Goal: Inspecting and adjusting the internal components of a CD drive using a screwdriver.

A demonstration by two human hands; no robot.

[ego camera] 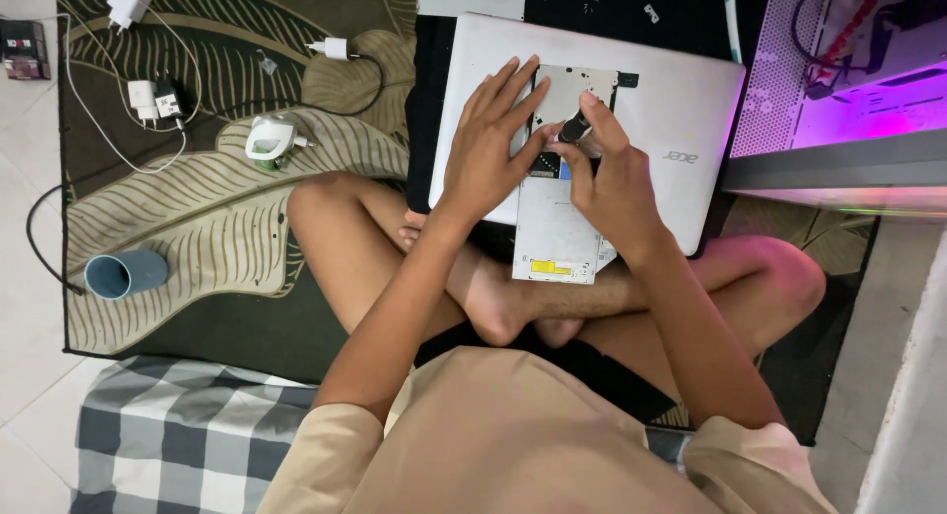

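Item: disc drive (555,233), flat grey metal box with a yellow sticker at its near end. It lies across the near edge of a closed white laptop (681,100), its near end overhanging the person's crossed legs. The far part of the drive shows bare metal plate and a little circuit board, so the cover there looks off or slid back; the near part is covered.

Left hand (488,149): spread wide and flat, fingers pressing on the laptop lid and the left edge of the drive, steadying it. It holds nothing.

Right hand (612,179): closed round a small dark screwdriver (575,129), its tip set down on the exposed plate of the drive.

State of work, as judged: the drive is out of any machine and partly opened; the tool is on a fastener or seam, so the dismantling seems in mid-course, with the near cover yet to come away. No loose screws can be made out on the lid.

Surroundings: patterned leaf rug (217,218) on the floor; blue cup (123,273) lying on its side; white chargers and cables (148,95); checked cloth (178,435); computer case (848,80) lit pink and purple at the right.
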